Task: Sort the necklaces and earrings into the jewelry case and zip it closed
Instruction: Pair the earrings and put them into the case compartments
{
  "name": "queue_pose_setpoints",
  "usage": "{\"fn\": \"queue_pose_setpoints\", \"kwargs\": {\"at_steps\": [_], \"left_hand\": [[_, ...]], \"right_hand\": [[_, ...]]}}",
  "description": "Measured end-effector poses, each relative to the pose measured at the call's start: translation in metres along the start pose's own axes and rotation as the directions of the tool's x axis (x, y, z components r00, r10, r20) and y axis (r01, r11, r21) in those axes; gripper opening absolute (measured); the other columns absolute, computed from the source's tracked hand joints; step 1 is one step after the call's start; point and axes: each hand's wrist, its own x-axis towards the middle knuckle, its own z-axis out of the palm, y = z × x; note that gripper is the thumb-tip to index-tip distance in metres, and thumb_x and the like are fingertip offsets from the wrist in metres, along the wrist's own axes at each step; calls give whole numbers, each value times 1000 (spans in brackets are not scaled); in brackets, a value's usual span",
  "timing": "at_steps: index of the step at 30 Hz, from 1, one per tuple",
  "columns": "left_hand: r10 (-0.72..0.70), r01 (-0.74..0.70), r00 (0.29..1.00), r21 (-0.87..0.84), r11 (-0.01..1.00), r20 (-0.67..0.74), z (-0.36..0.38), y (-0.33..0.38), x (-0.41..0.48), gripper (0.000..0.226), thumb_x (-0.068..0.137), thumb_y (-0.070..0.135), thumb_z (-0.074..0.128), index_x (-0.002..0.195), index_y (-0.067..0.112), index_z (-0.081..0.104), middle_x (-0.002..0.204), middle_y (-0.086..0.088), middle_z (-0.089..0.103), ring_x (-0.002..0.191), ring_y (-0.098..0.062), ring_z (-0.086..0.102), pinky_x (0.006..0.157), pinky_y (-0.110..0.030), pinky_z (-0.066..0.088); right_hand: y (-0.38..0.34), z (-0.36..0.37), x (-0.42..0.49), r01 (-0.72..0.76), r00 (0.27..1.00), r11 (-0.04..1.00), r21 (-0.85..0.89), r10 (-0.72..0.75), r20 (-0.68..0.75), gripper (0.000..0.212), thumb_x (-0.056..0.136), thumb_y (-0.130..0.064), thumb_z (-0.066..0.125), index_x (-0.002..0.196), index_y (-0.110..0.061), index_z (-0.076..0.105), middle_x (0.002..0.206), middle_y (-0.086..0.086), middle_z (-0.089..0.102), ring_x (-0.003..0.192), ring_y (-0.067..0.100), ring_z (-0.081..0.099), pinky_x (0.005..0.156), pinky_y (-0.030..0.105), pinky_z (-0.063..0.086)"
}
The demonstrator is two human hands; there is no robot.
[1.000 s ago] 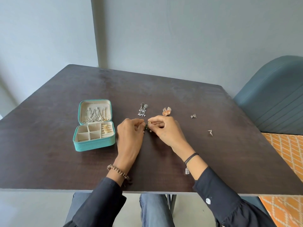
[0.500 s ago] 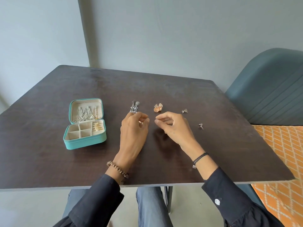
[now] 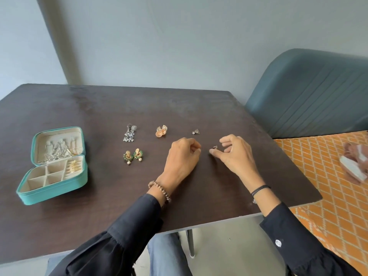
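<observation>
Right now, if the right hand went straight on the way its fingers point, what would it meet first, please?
The right hand would likely meet the small silver earring just off its thumb tip, then the left hand beyond. Whether it touches the earring, I cannot tell.

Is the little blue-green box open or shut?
Open. The teal zip-up jewelry case has its lid tipped back, showing silver chains in the lid and cream compartments below.
</observation>
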Motion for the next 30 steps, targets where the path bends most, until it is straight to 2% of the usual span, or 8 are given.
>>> {"fn": "queue_pose_setpoints", "kwargs": {"at_steps": [3,5,8,12,18,23,26,30], "left_hand": [[21,-20,1000,-34,999,17,7,-1,9,16,91,12,63,99,13,76,93,-2,69,76,-18,66,75,-42,60],[28,-27,999,-53,998,21,8,-3,13,16,91,11,63,100,11,76,89,1,67,70,-14,64,72,-41,61],[39,-35,998,-90,995,48,7,-7,16,16,92,10,63,101,10,76,87,0,70,62,-8,61,72,-34,60],[9,17,993,-216,976,118,1,-11,13,14,95,9,62,102,9,74,79,-6,74,49,-10,63,57,-20,56],[-61,158,978,-525,836,198,-6,-13,13,12,98,11,65,100,2,73,85,-18,74,72,-23,76,60,-29,61],[-55,176,976,-608,774,212,-9,-18,16,19,102,14,61,105,0,73,95,-17,77,89,-18,77,70,-29,63],[-57,165,981,-634,755,187,-8,-21,18,22,103,17,59,107,1,73,98,-12,78,94,-15,76,75,-30,63],[-101,171,985,-685,708,142,-8,-25,19,26,100,24,65,111,2,73,99,-13,77,94,-22,76,81,-35,63]], "right_hand": [[7,4,3,1,1000,999,-36,-3,-31,28,83,-36,82,98,-14,73,96,0,64,77,12,63,81,22,48],[8,9,5,45,997,997,-60,-49,-59,13,87,-28,77,89,-16,75,88,0,65,76,15,66,87,32,53],[5,15,6,102,991,989,-108,-110,-70,10,90,-23,72,82,-17,75,83,0,63,74,19,66,80,39,56],[-1,19,6,101,993,982,-159,-111,-51,13,91,-27,67,82,-19,71,87,-2,63,80,22,65,73,40,56],[-19,16,2,104,991,993,61,-99,-89,7,91,-21,67,89,-15,69,78,-8,71,76,9,65,72,23,49],[-28,25,0,187,980,951,247,-164,-111,4,88,-15,73,92,-16,73,84,-11,74,80,2,70,74,16,55],[-31,28,-1,195,979,937,290,-170,-108,8,89,-16,75,96,-18,76,86,-12,75,80,1,70,72,14,56],[-33,32,-5,214,977,924,318,-205,-62,16,87,-16,79,103,-19,78,89,-12,73,77,2,70,66,13,53]]}}
